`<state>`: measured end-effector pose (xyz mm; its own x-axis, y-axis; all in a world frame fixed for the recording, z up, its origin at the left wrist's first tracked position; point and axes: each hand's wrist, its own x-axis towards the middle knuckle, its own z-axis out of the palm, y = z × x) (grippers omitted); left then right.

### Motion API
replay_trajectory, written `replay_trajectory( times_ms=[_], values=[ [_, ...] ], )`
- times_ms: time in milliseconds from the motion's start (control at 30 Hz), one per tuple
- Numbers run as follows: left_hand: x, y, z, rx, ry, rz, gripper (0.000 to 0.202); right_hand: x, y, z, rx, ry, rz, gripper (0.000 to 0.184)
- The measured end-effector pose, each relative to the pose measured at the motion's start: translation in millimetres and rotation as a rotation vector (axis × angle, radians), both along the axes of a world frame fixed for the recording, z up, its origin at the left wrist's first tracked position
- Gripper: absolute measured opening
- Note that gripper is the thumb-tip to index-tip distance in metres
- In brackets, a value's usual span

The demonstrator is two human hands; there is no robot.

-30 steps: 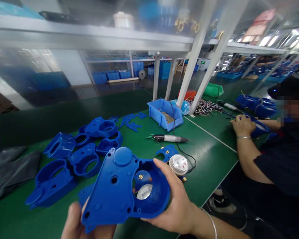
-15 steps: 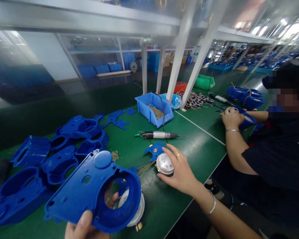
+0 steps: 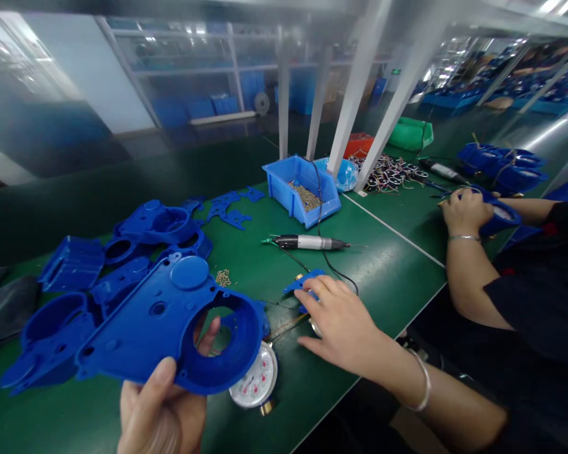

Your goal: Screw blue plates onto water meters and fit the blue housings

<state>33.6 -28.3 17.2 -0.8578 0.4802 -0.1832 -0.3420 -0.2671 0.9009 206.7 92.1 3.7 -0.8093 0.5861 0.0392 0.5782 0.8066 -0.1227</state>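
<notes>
My left hand (image 3: 165,410) grips a blue plastic housing (image 3: 132,328) by its lower edge, thumb in front and fingertips showing through its round opening. Partly behind the housing, a water meter (image 3: 255,378) with a white dial, red marks and a brass fitting lies on the bench. My right hand (image 3: 343,318) curls over a second round meter (image 3: 314,326), mostly hidden beneath the palm. A blue bracket (image 3: 303,282) sticks out, tilted, beyond those fingers. Thin wires run between the two meters.
Several blue housings (image 3: 76,265) lie at left, with flat blue brackets (image 3: 236,218) behind. A pile of screws (image 3: 223,277), an electric screwdriver (image 3: 310,243) and a blue bin (image 3: 284,189) of small brass-coloured parts stand ahead. At right, a co-worker's hand (image 3: 466,211) holds a blue part.
My right hand has come further over the second meter, and the bracket there now looks tilted. My left hand still holds the housing, which uncovers more of the first meter's dial. The view has shifted.
</notes>
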Motion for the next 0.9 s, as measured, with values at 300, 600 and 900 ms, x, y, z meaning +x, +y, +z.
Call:
replay_trajectory(
  times_ms=[300,600,900],
  values=[
    [-9.9,4.4,-8.6,0.078,0.050,-0.084,0.038,-34.1,28.2,-8.1,-0.196,-0.061,0.080,0.012],
    [-4.9,32.9,-5.2,0.056,-0.048,-0.153,0.031,-6.4,38.8,-1.6,-0.527,0.294,-0.026,0.014],
    [6.1,38.5,-11.7,-0.002,-0.049,-0.249,0.028,-10.0,3.3,-13.4,-0.398,0.632,-0.053,0.026]
  ],
)
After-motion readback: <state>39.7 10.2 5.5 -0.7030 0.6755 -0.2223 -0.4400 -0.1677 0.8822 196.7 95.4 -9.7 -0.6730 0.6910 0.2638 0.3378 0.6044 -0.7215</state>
